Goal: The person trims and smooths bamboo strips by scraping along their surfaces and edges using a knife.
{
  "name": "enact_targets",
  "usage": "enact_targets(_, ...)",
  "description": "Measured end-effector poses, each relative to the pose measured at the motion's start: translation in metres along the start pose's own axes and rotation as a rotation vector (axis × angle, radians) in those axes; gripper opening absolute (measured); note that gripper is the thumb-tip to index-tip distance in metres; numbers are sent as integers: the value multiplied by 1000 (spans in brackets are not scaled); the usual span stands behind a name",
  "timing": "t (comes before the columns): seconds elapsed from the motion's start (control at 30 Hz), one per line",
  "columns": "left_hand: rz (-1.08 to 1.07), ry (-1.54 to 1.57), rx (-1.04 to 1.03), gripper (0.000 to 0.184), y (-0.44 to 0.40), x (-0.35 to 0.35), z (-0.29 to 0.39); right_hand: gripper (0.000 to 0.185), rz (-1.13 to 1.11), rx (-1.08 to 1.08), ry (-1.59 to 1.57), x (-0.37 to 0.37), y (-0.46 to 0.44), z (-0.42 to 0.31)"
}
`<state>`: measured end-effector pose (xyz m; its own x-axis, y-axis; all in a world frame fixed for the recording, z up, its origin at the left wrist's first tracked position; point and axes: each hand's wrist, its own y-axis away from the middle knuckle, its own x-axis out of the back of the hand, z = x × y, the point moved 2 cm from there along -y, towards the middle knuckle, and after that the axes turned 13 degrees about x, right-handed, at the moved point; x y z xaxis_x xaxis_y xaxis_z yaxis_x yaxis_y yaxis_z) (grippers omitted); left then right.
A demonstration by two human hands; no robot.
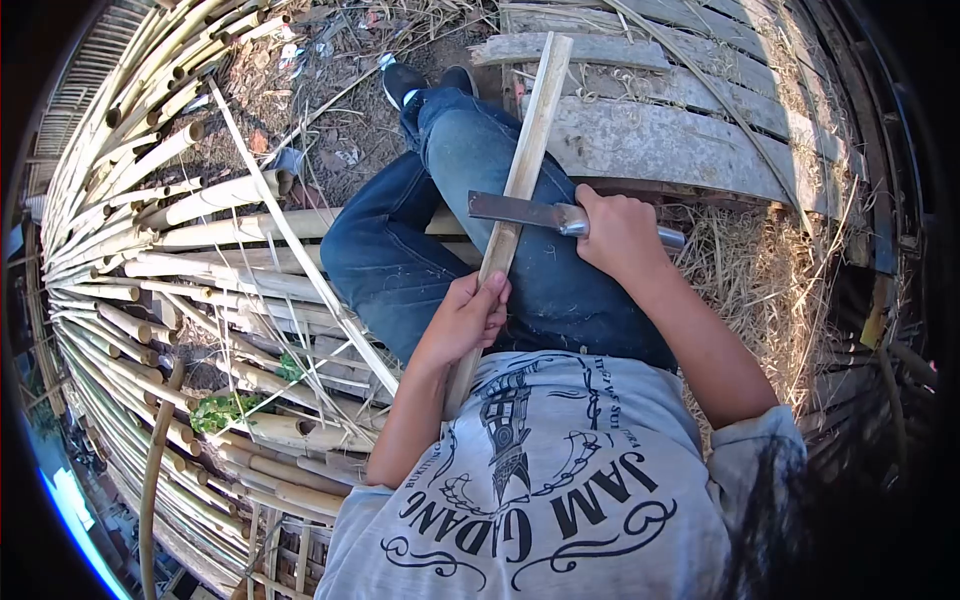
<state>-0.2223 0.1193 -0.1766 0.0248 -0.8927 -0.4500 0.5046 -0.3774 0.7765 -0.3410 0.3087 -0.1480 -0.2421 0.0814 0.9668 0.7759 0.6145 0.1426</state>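
A long split bamboo strip (537, 120) lies lengthwise across my lap, its lower end against my shirt. My left hand (470, 318) is closed around the strip near its lower part, thumb on top. In my right hand (622, 237) is the metal handle of a knife (520, 211) with a broad, flat, dark blade. The blade lies crosswise over the strip, above my left hand; whether its edge cuts into the bamboo I cannot tell. My jeans (560, 280) under the strip carry small shavings.
Bamboo poles (220, 235) are stacked on the left, with a long thin strip (300, 250) across them. Weathered wooden planks (660, 140) form a platform at upper right. Bamboo shavings (740, 260) pile up right of my legs.
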Motion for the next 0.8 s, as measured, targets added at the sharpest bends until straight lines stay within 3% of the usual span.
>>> enact_targets(0.3, -69, 82, 5, 33, 19, 12, -8, 30, -51, 1, 86, 6, -6, -19)
enact_targets(0.63, 1, 86, 47, 33, 44, 11, -28, 28, 19, 98, 98, 3, -1, -17)
enact_targets(0.8, 17, 69, 163, 34, 83, 27, -72, 26, 79, -161, -31, -4, -1, 1)
